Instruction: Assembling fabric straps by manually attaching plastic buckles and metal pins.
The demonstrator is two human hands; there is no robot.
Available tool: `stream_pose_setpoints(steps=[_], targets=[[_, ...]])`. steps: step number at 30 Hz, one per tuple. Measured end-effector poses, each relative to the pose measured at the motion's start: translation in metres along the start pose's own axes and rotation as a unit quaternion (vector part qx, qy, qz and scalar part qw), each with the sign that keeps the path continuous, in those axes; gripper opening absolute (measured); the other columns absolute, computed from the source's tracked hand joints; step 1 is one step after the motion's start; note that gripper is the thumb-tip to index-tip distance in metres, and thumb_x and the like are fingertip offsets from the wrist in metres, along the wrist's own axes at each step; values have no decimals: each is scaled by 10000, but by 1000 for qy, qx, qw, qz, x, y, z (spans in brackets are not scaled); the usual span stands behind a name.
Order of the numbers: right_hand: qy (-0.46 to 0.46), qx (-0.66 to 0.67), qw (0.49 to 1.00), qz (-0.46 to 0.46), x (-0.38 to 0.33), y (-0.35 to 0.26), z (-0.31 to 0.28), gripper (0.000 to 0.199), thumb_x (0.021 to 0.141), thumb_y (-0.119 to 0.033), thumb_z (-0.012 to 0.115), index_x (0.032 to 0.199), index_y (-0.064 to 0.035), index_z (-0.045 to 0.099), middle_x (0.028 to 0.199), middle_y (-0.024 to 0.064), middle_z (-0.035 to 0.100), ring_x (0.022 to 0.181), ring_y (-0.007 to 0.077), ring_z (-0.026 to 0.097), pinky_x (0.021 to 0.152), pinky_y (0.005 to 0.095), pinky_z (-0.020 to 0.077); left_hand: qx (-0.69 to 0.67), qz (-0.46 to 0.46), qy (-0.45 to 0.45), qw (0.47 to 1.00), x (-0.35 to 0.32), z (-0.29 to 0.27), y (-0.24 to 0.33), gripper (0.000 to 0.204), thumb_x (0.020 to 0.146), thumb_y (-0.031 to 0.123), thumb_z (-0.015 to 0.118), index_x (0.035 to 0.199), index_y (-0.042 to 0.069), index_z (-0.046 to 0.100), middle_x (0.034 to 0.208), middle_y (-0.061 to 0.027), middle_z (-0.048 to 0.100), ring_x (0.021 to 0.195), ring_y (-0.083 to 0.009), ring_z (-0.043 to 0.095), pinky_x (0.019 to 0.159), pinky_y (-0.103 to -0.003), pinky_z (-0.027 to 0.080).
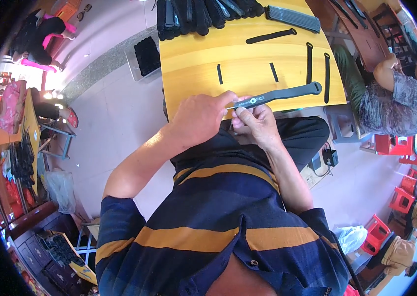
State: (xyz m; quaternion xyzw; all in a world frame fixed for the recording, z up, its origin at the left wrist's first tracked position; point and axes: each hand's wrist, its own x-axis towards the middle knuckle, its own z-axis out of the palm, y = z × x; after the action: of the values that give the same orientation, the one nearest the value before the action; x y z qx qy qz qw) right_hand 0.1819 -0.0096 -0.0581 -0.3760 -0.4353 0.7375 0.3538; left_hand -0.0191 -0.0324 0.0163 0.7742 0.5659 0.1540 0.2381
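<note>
Just over the near edge of the yellow table [189,64], I hold a dark grey strap [292,92] with a slotted, rounded end that points right. My right hand [260,123] is closed on it, thumb and fingers pinching its left part near a white print. My left hand [201,118] is closed at the strap's left end. A thin, pale sliver shows between the two hands, too small to name. Beyond them lie a short black strip [220,74] and another short strip [273,72], with a black slotted strap [309,63] to the right.
Several black straps [203,17] are heaped at the table's far left, beside a stack of grey straps [293,18]. A clear bin [135,64] with black pieces stands left on the floor. To the right sits another person [391,103]; red stools [377,234] stand lower right.
</note>
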Motion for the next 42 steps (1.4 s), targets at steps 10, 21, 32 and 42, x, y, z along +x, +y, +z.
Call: stream_pose_setpoints(steps=[10, 21, 32, 42], targets=[[73, -35, 996, -34, -3, 5, 12, 196, 1034, -112, 638, 1192, -2, 598, 932, 57, 699, 786, 101, 681, 713, 255, 581, 21, 11, 59, 998, 2, 12, 11, 294, 922, 68, 595, 1192, 166, 658, 795, -185, 695, 775, -412, 699, 655, -519, 529], [10, 7, 1000, 3, 5, 2, -11, 242, 1049, -186, 625, 1220, -14, 631, 972, 60, 724, 807, 114, 680, 737, 276, 580, -12, 3, 4, 1000, 12, 6, 4, 260, 937, 100, 639, 1192, 149, 615, 773, -204, 680, 770, -431, 693, 672, -537, 522], [8, 18, 999, -43, 4, 7, -7, 234, 1043, -160, 632, 1227, -14, 632, 998, 64, 732, 846, 119, 689, 767, 279, 578, -23, -9, 8, 1000, 11, 7, 11, 244, 947, 97, 615, 1189, 127, 614, 828, -210, 690, 806, -432, 694, 687, -527, 529], [2, -26, 999, -35, 7, -6, -9, 271, 1073, -205, 591, 1246, 2, 604, 992, 75, 719, 879, 135, 692, 789, 283, 578, -12, 29, 61, 998, 10, 9, 12, 230, 949, 100, 584, 1161, 119, 669, 802, -186, 690, 760, -404, 694, 625, -493, 531]])
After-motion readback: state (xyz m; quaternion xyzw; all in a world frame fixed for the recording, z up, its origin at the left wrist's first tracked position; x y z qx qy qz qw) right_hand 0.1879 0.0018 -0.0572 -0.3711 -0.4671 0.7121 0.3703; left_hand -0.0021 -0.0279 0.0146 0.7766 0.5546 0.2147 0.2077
